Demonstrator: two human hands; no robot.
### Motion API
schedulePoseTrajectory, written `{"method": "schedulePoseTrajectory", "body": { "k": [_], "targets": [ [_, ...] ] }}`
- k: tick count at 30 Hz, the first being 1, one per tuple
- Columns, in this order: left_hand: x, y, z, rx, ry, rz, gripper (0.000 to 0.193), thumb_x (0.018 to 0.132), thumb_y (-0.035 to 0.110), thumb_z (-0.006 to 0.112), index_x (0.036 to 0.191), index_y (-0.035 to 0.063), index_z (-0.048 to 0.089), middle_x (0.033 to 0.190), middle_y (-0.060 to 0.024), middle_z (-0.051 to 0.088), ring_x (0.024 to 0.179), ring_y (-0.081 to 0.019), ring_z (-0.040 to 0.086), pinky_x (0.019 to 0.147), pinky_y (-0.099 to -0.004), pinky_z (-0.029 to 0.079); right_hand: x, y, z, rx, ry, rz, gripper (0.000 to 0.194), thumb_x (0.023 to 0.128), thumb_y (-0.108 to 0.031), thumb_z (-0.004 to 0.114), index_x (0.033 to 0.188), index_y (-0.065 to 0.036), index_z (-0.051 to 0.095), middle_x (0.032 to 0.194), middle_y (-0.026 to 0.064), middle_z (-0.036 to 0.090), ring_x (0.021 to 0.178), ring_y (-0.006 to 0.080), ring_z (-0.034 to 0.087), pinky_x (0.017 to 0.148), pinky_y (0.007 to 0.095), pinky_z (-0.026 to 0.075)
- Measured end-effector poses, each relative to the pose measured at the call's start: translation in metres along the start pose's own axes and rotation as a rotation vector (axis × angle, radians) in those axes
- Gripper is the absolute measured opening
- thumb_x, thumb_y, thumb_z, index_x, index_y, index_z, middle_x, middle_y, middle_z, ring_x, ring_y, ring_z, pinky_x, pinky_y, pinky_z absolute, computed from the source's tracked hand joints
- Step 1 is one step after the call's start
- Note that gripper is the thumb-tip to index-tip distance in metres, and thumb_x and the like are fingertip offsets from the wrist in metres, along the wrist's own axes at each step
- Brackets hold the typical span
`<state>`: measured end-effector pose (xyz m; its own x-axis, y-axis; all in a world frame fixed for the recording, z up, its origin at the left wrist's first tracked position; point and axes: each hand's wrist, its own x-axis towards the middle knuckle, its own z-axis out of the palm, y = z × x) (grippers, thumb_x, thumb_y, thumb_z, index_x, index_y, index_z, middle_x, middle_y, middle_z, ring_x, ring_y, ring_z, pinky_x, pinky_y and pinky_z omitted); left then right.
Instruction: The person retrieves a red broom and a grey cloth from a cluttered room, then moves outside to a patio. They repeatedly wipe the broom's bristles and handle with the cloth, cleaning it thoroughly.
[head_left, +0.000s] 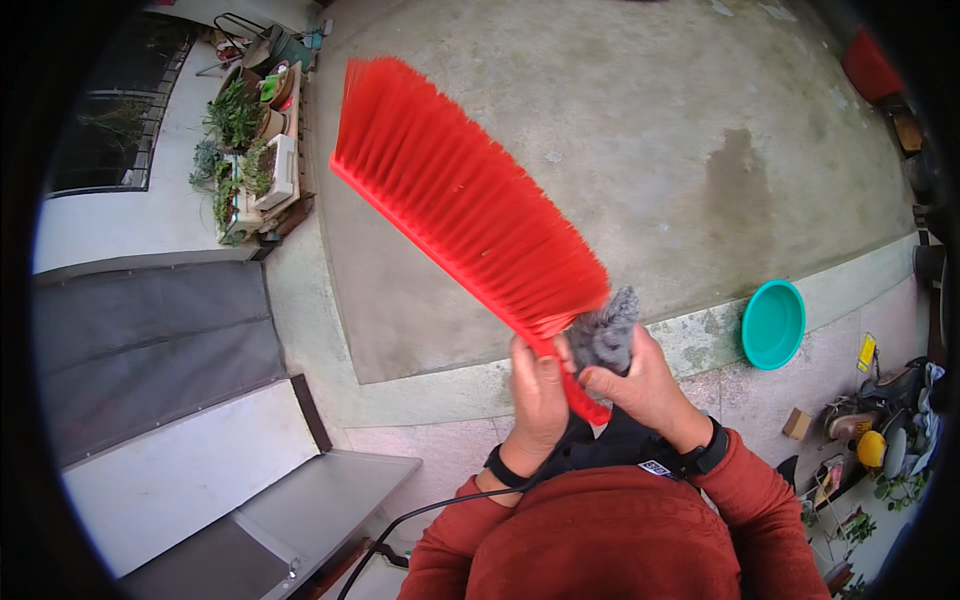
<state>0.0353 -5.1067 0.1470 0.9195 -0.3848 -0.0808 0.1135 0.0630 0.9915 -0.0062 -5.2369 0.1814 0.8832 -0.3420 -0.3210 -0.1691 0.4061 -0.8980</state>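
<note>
A large red hand brush (465, 202) with long soft bristles spreads diagonally across the middle of the view. Its bristles face up and to the right. My left hand (538, 405) grips the brush by its red handle, near where the bristles end. In my right hand (656, 386) is a bunched grey fluffy cloth (602, 334), pressed close beside the handle and the lowest bristles. Whether the cloth touches the bristles is hard to tell. The fingers of both hands are partly hidden behind the handle and the cloth.
A teal plastic basin (773, 325) stands on the paved edge to the right. Shoes (851, 426) and plants crowd the far right. Potted plants (236, 116) line the upper left wall. An open metal door (330, 495) juts in at lower left; a black cable (420, 510) crosses by my left arm.
</note>
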Motion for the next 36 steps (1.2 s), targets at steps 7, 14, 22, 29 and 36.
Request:
{"method": "schedulePoseTrajectory", "body": {
  "k": [7,14,22,29,36],
  "targets": [
    [-0.001,0.007,-0.021,0.102,-0.118,-0.09,0.036,0.094,0.02,0.059,0.121,-0.0011,0.047,0.111,-0.0115,0.059,0.101,-0.0152,0.058,0.087,-0.0269,0.045,0.029,-0.001,0.021,-0.229,-0.137,-0.255,0.039,0.074,-0.02,0.074,0.104,0.002,0.061,0.087,0.007,0.065,0.08,0.0118,0.057,0.075,0.029,0.048],
    [0.039,0.066,-0.106,-0.342,-0.106,-0.128,0.061,0.087,0.045,0.064,0.124,0.0,0.048,0.109,-0.0103,0.062,0.086,-0.0209,0.064,0.06,-0.0298,0.053,0.039,-0.012,0.001,-0.451,-0.481,-0.193,0.034,0.075,-0.022,0.075,0.085,0.005,0.059,0.066,0.0146,0.055,0.058,0.0137,0.045,0.058,0.0306,0.045],
    [0.032,0.084,-0.087,-0.345,0.292,-0.059,0.048,0.091,0.04,0.059,0.127,0.0092,0.05,0.113,-0.004,0.062,0.088,-0.0143,0.062,0.071,-0.0293,0.051,0.024,-0.039,-0.013,-0.43,0.079,-0.249,0.031,0.084,-0.024,0.072,0.1,0.001,0.064,0.082,0.0095,0.067,0.071,0.0219,0.062,0.068,0.0327,0.049],
    [0.029,0.081,-0.085,-0.224,0.351,-0.078,0.045,0.092,0.038,0.058,0.124,0.007,0.05,0.113,-0.0071,0.062,0.088,-0.0168,0.063,0.07,-0.0314,0.053,-0.005,-0.011,0.029,-0.633,-0.063,-0.651,0.037,0.069,0.004,0.066,0.106,-0.001,0.064,0.098,0.0129,0.058,0.087,0.0299,0.059,0.075,0.036,0.048],
    [0.018,0.071,-0.078,-0.127,0.412,-0.073,0.043,0.091,0.033,0.058,0.123,0.005,0.049,0.107,-0.0077,0.061,0.085,-0.0184,0.063,0.068,-0.0324,0.054,-0.006,0.015,0.047,-0.829,-0.105,-0.607,0.056,0.054,0.004,0.066,0.108,-0.012,0.066,0.09,0.0029,0.054,0.079,0.0254,0.054,0.068,0.0347,0.043]
  ]
}}
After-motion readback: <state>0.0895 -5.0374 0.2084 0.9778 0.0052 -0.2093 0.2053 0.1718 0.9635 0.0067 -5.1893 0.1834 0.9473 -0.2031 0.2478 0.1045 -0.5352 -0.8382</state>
